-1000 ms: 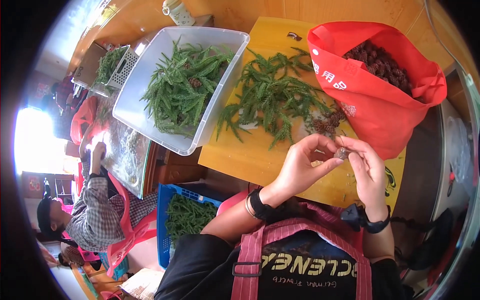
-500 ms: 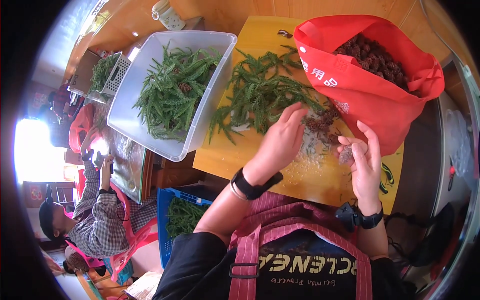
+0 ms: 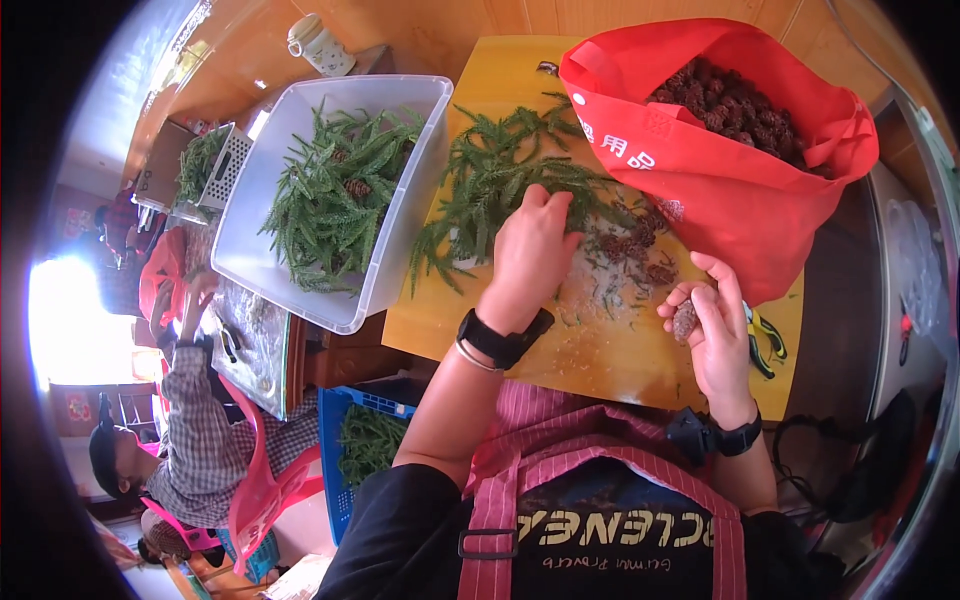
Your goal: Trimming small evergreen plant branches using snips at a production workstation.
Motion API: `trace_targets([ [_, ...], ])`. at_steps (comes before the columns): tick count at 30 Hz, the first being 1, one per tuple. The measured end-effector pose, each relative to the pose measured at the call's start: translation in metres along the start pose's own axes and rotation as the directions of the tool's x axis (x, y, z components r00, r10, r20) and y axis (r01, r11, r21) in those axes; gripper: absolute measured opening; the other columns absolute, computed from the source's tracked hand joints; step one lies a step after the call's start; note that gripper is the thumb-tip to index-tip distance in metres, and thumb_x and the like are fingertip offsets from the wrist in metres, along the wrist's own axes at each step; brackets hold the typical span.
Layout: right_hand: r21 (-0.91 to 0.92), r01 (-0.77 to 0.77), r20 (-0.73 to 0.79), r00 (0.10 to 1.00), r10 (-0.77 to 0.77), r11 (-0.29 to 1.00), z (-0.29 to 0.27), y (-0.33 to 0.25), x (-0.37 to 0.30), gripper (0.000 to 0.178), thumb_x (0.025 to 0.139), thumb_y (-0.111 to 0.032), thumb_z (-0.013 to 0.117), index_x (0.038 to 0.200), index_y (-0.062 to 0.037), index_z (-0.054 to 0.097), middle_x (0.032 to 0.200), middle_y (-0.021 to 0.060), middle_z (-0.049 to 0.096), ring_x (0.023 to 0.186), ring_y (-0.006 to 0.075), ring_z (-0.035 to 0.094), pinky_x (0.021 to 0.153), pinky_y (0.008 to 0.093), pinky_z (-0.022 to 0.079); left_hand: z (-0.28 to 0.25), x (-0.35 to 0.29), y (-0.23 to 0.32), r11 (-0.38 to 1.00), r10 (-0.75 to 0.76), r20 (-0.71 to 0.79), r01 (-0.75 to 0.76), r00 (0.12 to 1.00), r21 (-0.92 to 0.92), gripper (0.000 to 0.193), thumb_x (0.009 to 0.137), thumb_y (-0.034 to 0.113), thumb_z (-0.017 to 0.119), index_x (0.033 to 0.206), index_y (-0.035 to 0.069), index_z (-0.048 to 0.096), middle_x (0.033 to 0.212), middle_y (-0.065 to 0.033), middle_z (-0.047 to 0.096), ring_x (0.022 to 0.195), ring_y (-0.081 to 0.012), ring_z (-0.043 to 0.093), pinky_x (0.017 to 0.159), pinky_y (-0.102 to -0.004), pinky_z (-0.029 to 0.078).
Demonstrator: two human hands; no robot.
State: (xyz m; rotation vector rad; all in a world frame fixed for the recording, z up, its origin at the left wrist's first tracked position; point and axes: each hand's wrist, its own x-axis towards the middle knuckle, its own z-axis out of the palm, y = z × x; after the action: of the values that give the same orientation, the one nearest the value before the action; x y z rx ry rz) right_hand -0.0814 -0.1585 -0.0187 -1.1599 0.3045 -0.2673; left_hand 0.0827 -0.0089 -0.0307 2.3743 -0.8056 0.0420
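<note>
My right hand (image 3: 718, 330) is closed on a small brown pine cone (image 3: 685, 320), held at its fingertips above the right side of the yellow board (image 3: 640, 365). Over the front of a loose heap of green needle sprigs (image 3: 490, 165) is my left hand (image 3: 535, 245). Its fingers bend down toward the sprigs and their tips are hidden, so a grip cannot be made out. Several pine cones (image 3: 635, 243) lie on the board between my hands, among whitish crumbs and bits of needle.
A red bag (image 3: 720, 215) full of pine cones stands back right. Left of the board is a clear plastic bin (image 3: 440, 135) of sprigs with a cone on top. Pliers (image 3: 768, 343) lie by my right wrist. A blue crate (image 3: 330, 440) holds more greenery. Another person (image 3: 200, 450) works at left.
My left hand has moved left onto the sprigs, its fingers bending down. The right hand keeps the pine cone. The view has shifted slightly, and the other person's arm has moved.
</note>
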Motion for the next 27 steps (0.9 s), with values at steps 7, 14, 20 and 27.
trace_targets([
  [7,-0.036,0.048,-0.024,0.999,-0.049,0.998,0.007,0.001,-0.001,0.039,0.093,-0.010,0.042,0.131,-0.0056,0.034,0.084,0.0058,0.053,0.072,0.0122,0.051,0.065,0.0245,0.043,0.005,0.000,-0.001,0.959,-0.055,0.145,0.012,0.988,0.282,0.027,0.065,0.013,0.072,0.088,0.003,0.061,0.090,-0.0135,0.053,0.078,-0.0309,0.058,0.064,-0.0400,0.048],
  [14,0.054,0.031,-0.039,0.999,-0.029,0.998,0.000,0.004,0.000,0.044,0.091,-0.007,0.045,0.133,-0.0051,0.031,0.081,0.0050,0.052,0.069,0.0092,0.047,0.063,0.0223,0.040,0.007,-0.004,-0.004,0.900,0.066,0.110,-0.107,0.992,0.422,0.010,0.068,0.010,0.065,0.071,0.002,0.060,0.090,-0.0129,0.052,0.073,-0.0285,0.059,0.058,-0.0383,0.049],
  [20,-0.054,0.049,-0.040,0.998,-0.051,0.997,0.002,0.001,-0.003,0.053,0.087,-0.005,0.051,0.135,-0.0047,0.028,0.083,0.0044,0.053,0.069,0.0073,0.047,0.063,0.0203,0.039,-0.011,0.000,-0.004,0.992,0.053,-0.201,-0.075,0.978,-0.105,0.020,0.070,0.013,0.069,0.081,0.000,0.060,0.086,-0.0117,0.053,0.067,-0.0261,0.058,0.057,-0.0336,0.047],
  [27,-0.098,-0.021,-0.016,1.000,0.019,0.995,0.001,0.001,-0.003,0.056,0.086,-0.007,0.054,0.135,-0.0046,0.028,0.084,0.0044,0.056,0.068,0.0061,0.046,0.063,0.0179,0.037,-0.052,-0.005,-0.010,0.295,-0.365,0.010,0.125,0.931,-0.947,0.015,0.091,0.017,0.052,0.091,0.003,0.057,0.075,0.0012,0.057,0.054,-0.0028,0.041,0.049,-0.0160,0.033],
])
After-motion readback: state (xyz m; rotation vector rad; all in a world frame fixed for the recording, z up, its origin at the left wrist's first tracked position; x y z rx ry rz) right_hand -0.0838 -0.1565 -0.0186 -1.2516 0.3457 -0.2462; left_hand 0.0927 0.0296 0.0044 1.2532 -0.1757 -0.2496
